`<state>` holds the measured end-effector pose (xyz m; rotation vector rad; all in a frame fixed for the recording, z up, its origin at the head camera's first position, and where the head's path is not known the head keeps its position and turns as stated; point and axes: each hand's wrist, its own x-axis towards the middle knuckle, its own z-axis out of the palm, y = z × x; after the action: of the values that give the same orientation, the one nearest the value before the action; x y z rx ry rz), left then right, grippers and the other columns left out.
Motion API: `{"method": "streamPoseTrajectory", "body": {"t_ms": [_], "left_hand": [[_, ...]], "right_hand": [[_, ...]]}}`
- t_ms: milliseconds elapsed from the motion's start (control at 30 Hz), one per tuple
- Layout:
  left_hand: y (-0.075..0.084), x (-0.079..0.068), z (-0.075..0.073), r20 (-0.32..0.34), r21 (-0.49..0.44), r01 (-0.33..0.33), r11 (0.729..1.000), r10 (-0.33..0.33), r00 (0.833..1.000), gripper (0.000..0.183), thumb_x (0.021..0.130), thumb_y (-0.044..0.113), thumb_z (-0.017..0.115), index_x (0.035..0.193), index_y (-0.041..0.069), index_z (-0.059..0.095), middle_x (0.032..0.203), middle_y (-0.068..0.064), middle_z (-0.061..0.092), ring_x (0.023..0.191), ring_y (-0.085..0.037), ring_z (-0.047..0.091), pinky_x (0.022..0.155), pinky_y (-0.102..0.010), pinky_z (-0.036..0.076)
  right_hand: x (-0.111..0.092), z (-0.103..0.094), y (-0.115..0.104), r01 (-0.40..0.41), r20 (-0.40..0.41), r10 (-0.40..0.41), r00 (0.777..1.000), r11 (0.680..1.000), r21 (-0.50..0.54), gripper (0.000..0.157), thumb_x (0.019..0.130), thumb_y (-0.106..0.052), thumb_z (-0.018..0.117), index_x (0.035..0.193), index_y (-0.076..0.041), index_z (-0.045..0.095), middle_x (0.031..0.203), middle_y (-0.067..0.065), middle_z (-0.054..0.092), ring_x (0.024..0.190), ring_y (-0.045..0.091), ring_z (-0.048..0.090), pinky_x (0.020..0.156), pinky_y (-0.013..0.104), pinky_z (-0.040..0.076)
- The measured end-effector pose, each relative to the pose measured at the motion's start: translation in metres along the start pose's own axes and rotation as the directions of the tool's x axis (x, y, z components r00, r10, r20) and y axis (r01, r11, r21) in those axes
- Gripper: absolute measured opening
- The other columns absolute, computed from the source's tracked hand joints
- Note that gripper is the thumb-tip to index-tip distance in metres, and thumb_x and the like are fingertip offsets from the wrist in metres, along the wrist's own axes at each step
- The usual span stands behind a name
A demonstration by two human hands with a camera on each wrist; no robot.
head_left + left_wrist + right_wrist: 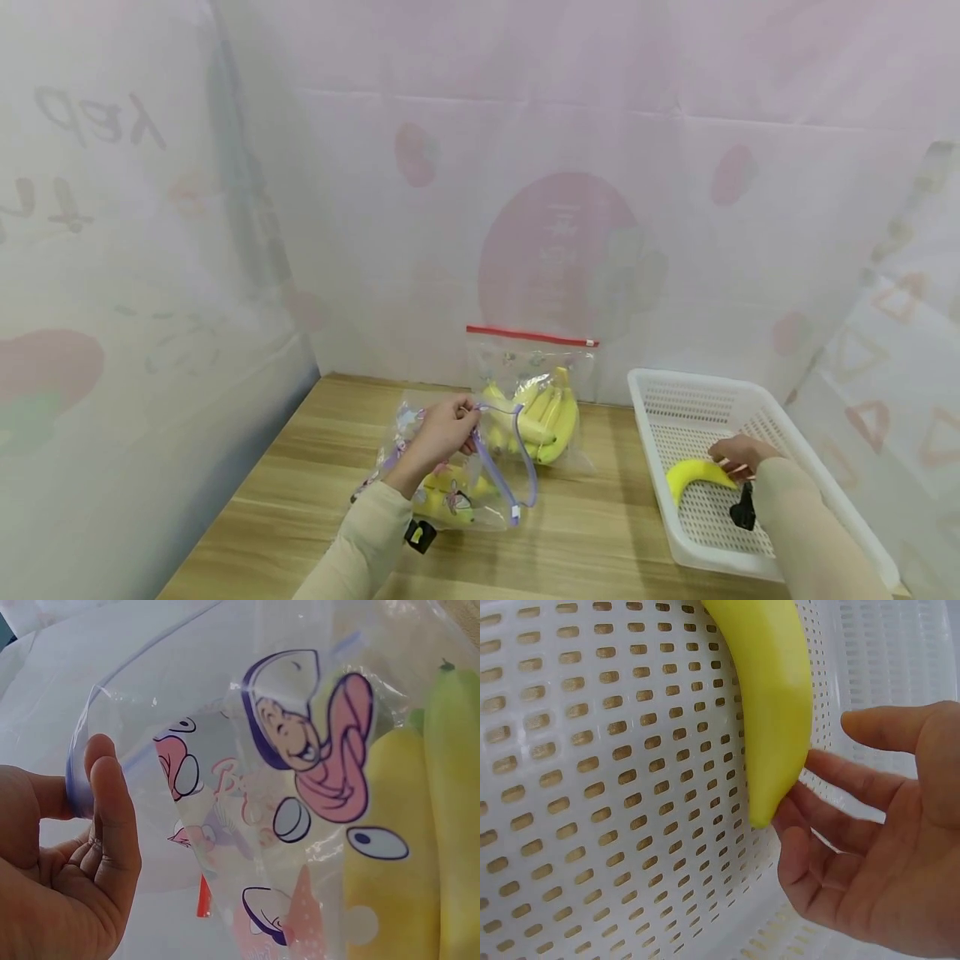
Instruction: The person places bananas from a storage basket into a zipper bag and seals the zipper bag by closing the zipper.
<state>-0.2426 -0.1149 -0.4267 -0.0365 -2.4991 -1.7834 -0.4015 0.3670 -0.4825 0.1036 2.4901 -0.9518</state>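
My left hand [447, 429] pinches the purple rim of a clear zip bag [225, 847] printed with cartoon figures. The bag's mouth gapes, and yellow bananas [394, 847] show inside it. Over at the right, my right hand [741, 455] reaches into a white plastic basket [701, 550]. A single yellow banana [776, 697] lies on the basket's floor. In the right wrist view the fingers are at the banana's lower end, some partly hidden behind it. The thumb stands apart from the fruit, so the hand does not grip it.
Behind the purple-rimmed bag, a second clear bag with a red slider [532, 337] holds several bananas [551, 421] against the back curtain [360, 250]. Printed curtains also stand at left and right. Everything rests on a wooden table [592, 533].
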Motion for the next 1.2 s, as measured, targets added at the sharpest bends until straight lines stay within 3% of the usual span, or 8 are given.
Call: {"method": "streamPoseTrajectory", "body": {"t_ms": [100, 233, 333, 433, 600, 833, 1033, 1200], "left_hand": [[0.000, 0.000, -0.001, 0.003, 0.002, -0.008, 1.000, 0.008, 1.000, 0.013, 0.097, 0.012, 0.049, 0.091, 0.002, 0.055, 0.066, -0.009, 0.059, 0.049, -0.018, 0.059, 0.055, -0.043, 0.055], [0.001, 0.000, -0.002, 0.006, 0.002, -0.018, 1.000, 0.018, 1.000, 0.013, 0.097, 0.011, 0.049, 0.091, 0.002, 0.055, 0.066, -0.010, 0.059, 0.048, -0.018, 0.059, 0.053, -0.039, 0.055], [0.002, -0.001, -0.002, 0.006, 0.001, -0.019, 1.000, 0.019, 1.000, 0.013, 0.097, 0.012, 0.049, 0.091, 0.002, 0.055, 0.066, -0.009, 0.059, 0.048, -0.017, 0.059, 0.053, -0.039, 0.055], [0.002, -0.001, -0.002, 0.005, 0.005, -0.021, 1.000, 0.021, 1.000, 0.013, 0.097, 0.012, 0.049, 0.090, 0.002, 0.055, 0.065, -0.009, 0.059, 0.048, -0.017, 0.059, 0.054, -0.041, 0.055], [0.003, -0.002, -0.002, 0.013, 0.005, -0.022, 1.000, 0.022, 1.000, 0.014, 0.097, 0.012, 0.049, 0.090, 0.002, 0.055, 0.065, -0.009, 0.059, 0.048, -0.017, 0.059, 0.058, -0.049, 0.055], [0.003, -0.002, -0.002, 0.013, 0.005, -0.018, 1.000, 0.018, 1.000, 0.013, 0.097, 0.011, 0.048, 0.090, 0.002, 0.055, 0.065, -0.009, 0.059, 0.048, -0.017, 0.059, 0.056, -0.045, 0.055], [0.005, -0.003, -0.002, 0.011, -0.004, -0.013, 1.000, 0.013, 1.000, 0.014, 0.097, 0.011, 0.048, 0.091, 0.001, 0.055, 0.065, -0.010, 0.059, 0.049, -0.018, 0.059, 0.050, -0.035, 0.054], [0.006, -0.004, -0.003, 0.013, -0.011, -0.008, 1.000, 0.009, 1.000, 0.014, 0.097, 0.011, 0.048, 0.089, 0.001, 0.055, 0.065, -0.010, 0.059, 0.049, -0.018, 0.059, 0.049, -0.032, 0.054]], "right_hand": [[-0.003, 0.000, 0.001, -0.034, -0.040, 0.036, 0.999, 0.998, 0.047, 0.051, 0.090, -0.018, 0.050, 0.122, 0.021, 0.040, 0.103, 0.029, 0.050, 0.076, 0.025, 0.054, 0.068, 0.032, 0.052], [-0.010, 0.001, -0.001, -0.066, -0.065, 0.073, 0.995, 0.992, 0.108, 0.044, 0.091, -0.018, 0.048, 0.115, 0.018, 0.041, 0.090, 0.021, 0.053, 0.069, 0.022, 0.056, 0.064, 0.030, 0.053], [-0.016, 0.001, -0.006, -0.083, 0.007, 0.083, 0.997, 0.985, 0.149, 0.042, 0.095, -0.025, 0.043, 0.102, 0.016, 0.048, 0.079, 0.014, 0.060, 0.065, 0.019, 0.061, 0.065, 0.031, 0.055], [-0.020, 0.002, -0.009, -0.099, 0.105, 0.079, 0.991, 0.972, 0.212, 0.050, 0.098, -0.033, 0.038, 0.094, 0.014, 0.052, 0.078, 0.016, 0.063, 0.065, 0.019, 0.065, 0.068, 0.033, 0.056], [-0.019, 0.007, -0.009, -0.121, 0.193, 0.060, 0.979, 0.939, 0.321, 0.054, 0.101, -0.038, 0.033, 0.103, 0.013, 0.048, 0.085, 0.017, 0.060, 0.072, 0.021, 0.064, 0.076, 0.037, 0.055], [-0.010, 0.018, -0.016, -0.136, 0.203, 0.065, 0.977, 0.924, 0.358, 0.055, 0.097, -0.036, 0.044, 0.114, 0.017, 0.040, 0.090, 0.020, 0.057, 0.079, 0.027, 0.063, 0.078, 0.041, 0.055], [-0.005, 0.029, -0.022, -0.185, 0.176, 0.129, 0.976, 0.918, 0.351, 0.052, 0.094, -0.031, 0.054, 0.112, 0.016, 0.040, 0.086, 0.019, 0.055, 0.075, 0.025, 0.062, 0.077, 0.040, 0.055], [-0.007, 0.035, -0.026, -0.175, 0.190, 0.117, 0.975, 0.928, 0.330, 0.050, 0.092, -0.028, 0.057, 0.109, 0.015, 0.040, 0.086, 0.020, 0.054, 0.073, 0.025, 0.062, 0.075, 0.041, 0.055]]}}
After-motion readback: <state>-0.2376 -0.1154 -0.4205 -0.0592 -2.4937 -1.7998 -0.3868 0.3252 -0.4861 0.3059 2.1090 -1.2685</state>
